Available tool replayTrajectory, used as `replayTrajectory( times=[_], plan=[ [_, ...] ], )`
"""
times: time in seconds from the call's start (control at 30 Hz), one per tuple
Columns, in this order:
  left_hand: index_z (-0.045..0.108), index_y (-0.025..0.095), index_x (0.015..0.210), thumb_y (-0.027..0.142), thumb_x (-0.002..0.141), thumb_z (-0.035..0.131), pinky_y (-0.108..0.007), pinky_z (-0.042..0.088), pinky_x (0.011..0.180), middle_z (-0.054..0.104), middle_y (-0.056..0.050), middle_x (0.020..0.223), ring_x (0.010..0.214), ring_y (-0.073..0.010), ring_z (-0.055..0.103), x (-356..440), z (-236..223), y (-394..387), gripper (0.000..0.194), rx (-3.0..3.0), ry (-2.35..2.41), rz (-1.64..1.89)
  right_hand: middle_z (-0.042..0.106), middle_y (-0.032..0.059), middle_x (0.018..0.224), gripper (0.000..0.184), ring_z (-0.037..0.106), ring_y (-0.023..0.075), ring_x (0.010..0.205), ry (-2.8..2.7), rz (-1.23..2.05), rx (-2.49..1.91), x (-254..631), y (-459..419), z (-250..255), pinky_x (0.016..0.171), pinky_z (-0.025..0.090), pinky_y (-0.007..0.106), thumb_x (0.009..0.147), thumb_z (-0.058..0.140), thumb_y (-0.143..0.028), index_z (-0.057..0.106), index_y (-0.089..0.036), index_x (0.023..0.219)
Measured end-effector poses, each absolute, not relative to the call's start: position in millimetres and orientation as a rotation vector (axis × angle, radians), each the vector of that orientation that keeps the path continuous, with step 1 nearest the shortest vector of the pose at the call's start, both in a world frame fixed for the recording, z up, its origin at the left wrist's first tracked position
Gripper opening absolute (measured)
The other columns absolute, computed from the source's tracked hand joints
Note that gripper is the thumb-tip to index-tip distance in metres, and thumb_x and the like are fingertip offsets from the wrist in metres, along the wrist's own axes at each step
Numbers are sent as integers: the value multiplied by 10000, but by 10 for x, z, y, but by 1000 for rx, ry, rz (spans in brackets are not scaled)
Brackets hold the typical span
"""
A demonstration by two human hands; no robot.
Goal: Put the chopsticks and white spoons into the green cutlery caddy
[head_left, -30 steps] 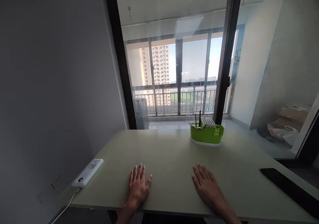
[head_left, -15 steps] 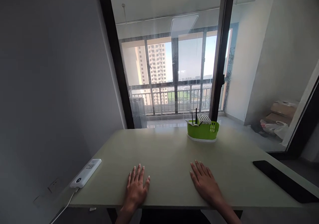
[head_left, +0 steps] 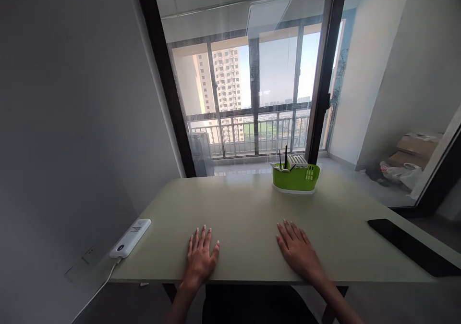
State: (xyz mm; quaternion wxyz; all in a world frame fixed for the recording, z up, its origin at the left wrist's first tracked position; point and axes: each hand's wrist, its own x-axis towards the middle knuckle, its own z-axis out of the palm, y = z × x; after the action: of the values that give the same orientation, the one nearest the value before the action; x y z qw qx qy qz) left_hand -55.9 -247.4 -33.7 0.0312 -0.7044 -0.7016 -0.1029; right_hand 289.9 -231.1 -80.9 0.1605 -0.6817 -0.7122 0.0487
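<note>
A grey wall stood left, windows far beyond the pale surface. Since half a second earlier, the view had tipped down; left hand and right hand stayed palm-down on the surface's near side, each grip unclenched. Far right, a green basket held a white slatted piece and dark rods.

Just one cam here, worn on the head. Looking from above on the near side of the bench, facing forward and tipped down, super wide. Pretty close to the left hand and right hand, both low in frame. Also catching grey wall all down the left and, well past the bench, the balcony windows.
</note>
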Motion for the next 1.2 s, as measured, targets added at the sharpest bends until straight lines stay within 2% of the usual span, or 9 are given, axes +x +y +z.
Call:
replayTrajectory(
  times=[0.17,0.87,1.2],
  plan=[
    [391,193,1572,521,1008,343,-521,147,1276,258,-43,1672,1569,-314,147,-534,-328,-2484,654,-2147,-2142,-295,221,4,1690,651,140,225,1568,-2040,114,-1963,2911,-2337,-811,1263,97,452,1027,217,-557,323,-261,1598],
    [370,205,1581,523,1009,327,-488,153,1279,253,-26,1674,1567,-292,167,-490,-202,-2514,657,-2131,-2194,-179,280,39,1675,633,163,253,1562,-2039,119,-1922,2908,-2337,-799,1263,83,467,1029,245,-523,381,-244,1581],
    [392,224,1571,546,1004,322,-490,172,1276,263,-6,1669,1567,-279,175,-481,-143,-2543,656,-2143,-2215,-245,273,29,1676,629,172,245,1561,-2038,132,-1923,2893,-2348,-754,1263,87,460,1031,239,-519,378,-248,1581]
  ],
)
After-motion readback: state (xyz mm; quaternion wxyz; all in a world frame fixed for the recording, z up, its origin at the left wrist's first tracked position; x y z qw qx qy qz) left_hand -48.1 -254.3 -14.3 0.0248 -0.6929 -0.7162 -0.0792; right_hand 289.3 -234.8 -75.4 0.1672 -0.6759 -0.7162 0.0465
